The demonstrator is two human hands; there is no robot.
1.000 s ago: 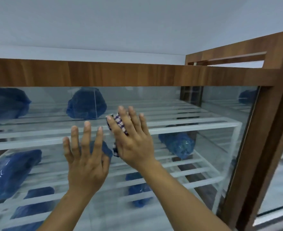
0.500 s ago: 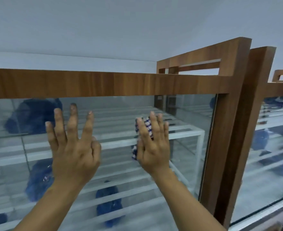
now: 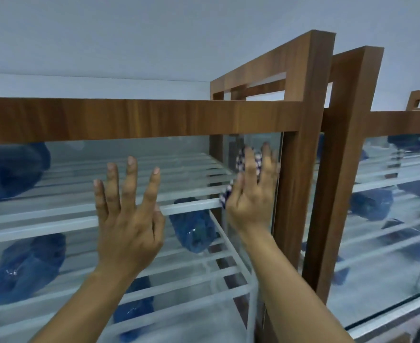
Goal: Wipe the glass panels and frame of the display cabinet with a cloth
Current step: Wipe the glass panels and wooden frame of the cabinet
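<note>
The right hand presses a blue-and-white checked cloth flat on the clear glass panel with straight fingers. The brown wooden frame is just beside it at 3 o'clock. At 8 o'clock from the cloth, the left hand lies flat on the glass, fingers spread, holding nothing. Blue wrapped bundles sit on white shelves inside.

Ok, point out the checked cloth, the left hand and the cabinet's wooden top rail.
checked cloth (image 3: pixel 240 159): head view, its upper visible patch.
left hand (image 3: pixel 129 226): head view, the back of the hand.
wooden top rail (image 3: pixel 129 118): head view, the middle of its front face.
</note>
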